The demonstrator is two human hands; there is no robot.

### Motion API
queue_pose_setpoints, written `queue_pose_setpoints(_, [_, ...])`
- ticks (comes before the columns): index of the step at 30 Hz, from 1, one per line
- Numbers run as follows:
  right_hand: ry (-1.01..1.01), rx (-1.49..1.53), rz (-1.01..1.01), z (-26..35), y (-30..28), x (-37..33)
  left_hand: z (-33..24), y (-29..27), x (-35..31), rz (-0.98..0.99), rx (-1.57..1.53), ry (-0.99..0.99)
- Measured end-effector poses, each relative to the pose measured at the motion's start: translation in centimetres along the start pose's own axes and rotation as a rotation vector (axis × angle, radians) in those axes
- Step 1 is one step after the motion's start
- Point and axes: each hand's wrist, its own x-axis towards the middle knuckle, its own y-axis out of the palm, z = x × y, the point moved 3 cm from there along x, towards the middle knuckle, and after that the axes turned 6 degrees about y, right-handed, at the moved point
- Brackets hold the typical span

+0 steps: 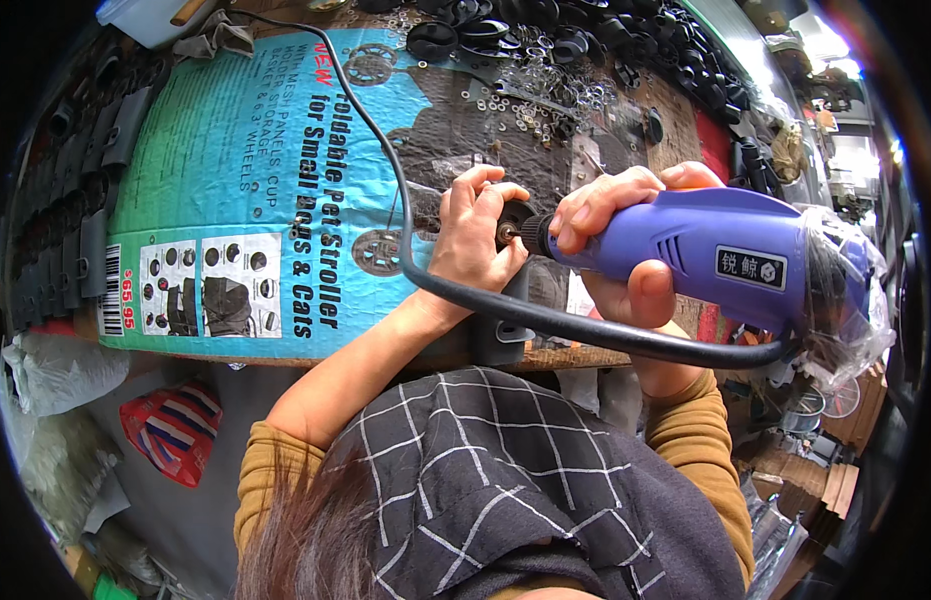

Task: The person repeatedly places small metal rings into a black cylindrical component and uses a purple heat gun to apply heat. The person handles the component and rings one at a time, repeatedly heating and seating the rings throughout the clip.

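My right hand is wrapped round a purple electric screwdriver, held level with its tip pointing left. The rear end of the tool is covered in clear plastic wrap. Its bit meets a small metal screw or fitting on a dark plastic part. With curled fingers, my left hand holds that part at the table's near side. Just below, a dark grey plastic piece shows at the edge; whether the two are joined, I cannot tell. A thick black cable sweeps from the tool's rear across my left wrist.
A blue-green printed cardboard sheet covers the table's left side. Dark plastic parts stand in rows at far left. Loose metal washers and black plastic knobs lie at the back. A red bag is on the floor.
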Motion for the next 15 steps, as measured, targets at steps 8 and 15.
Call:
queue_pose_setpoints(8, [0.066,0.051,0.147,-1.0,0.2,0.2,0.0,-0.1,-0.1,-0.005,-0.013,0.003])
queue_pose_setpoints(15, [-0.018,0.003,-0.493,-1.2,-8.6,1.6,-0.1,-0.4,0.1,0.038,-0.055,0.035])
